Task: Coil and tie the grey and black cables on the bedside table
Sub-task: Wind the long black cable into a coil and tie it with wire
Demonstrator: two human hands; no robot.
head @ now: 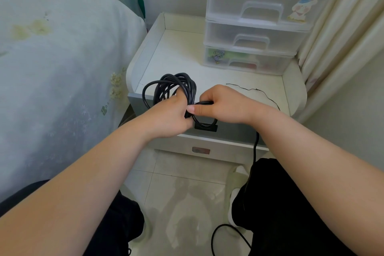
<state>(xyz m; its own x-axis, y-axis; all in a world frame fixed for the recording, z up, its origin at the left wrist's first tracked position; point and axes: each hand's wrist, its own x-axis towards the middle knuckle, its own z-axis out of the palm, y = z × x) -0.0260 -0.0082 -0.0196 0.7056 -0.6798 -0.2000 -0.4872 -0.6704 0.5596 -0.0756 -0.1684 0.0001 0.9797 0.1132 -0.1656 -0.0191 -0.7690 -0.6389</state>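
Note:
A black cable point(169, 85) is wound into several loops over the front edge of the white bedside table point(178, 52). My left hand point(168, 116) grips the bundle of loops from below. My right hand point(222, 105) pinches a strand of the same cable beside the bundle, thumb and forefinger closed on it. The cable's free tail hangs below my right wrist and curls on the floor point(228, 233). A thin black tie wire point(255, 90) lies on the tabletop to the right of my hands. No grey cable shows.
A stack of three clear plastic drawers point(259, 27) stands at the back right of the table. A bed with a floral cover point(54, 58) lies on the left, a cream curtain point(340, 33) on the right. My knees and a tiled floor point(182, 189) are below.

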